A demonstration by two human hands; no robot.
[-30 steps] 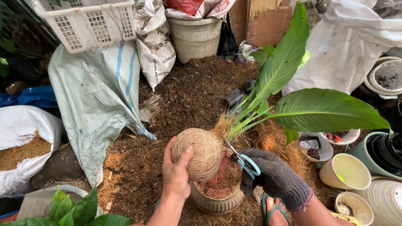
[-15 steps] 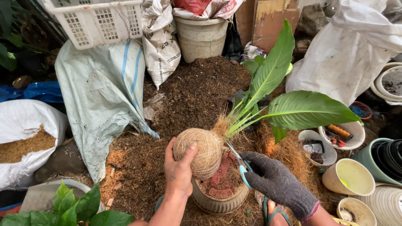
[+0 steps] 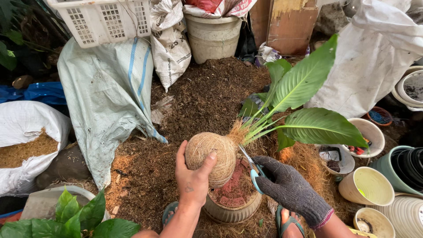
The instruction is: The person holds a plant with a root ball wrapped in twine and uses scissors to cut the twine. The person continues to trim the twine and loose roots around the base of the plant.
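Note:
My bare left hand (image 3: 192, 178) grips a round ball of coconut fibre (image 3: 210, 155) wrapped around the roots of a green leafy plant (image 3: 304, 101). The plant lies tilted, its broad leaves pointing to the upper right. My right hand (image 3: 286, 187), in a dark grey knit glove, holds scissors (image 3: 251, 167) with blue handles. The blades touch the ball where the stems come out. Below the ball stands a beige pot (image 3: 229, 211) filled with reddish-brown crumbs.
Dark soil (image 3: 207, 97) is heaped ahead. A grey sack (image 3: 105, 101), a white basket (image 3: 103, 20), a bucket (image 3: 213, 37) and a white bag of husk (image 3: 26, 136) surround it. Empty pots (image 3: 370, 185) stand at right. My sandalled feet (image 3: 288, 222) flank the pot.
The scissors and my gloved right hand have shifted a little lower against the ball. The plant's leaves have swung slightly. My left hand keeps its grip.

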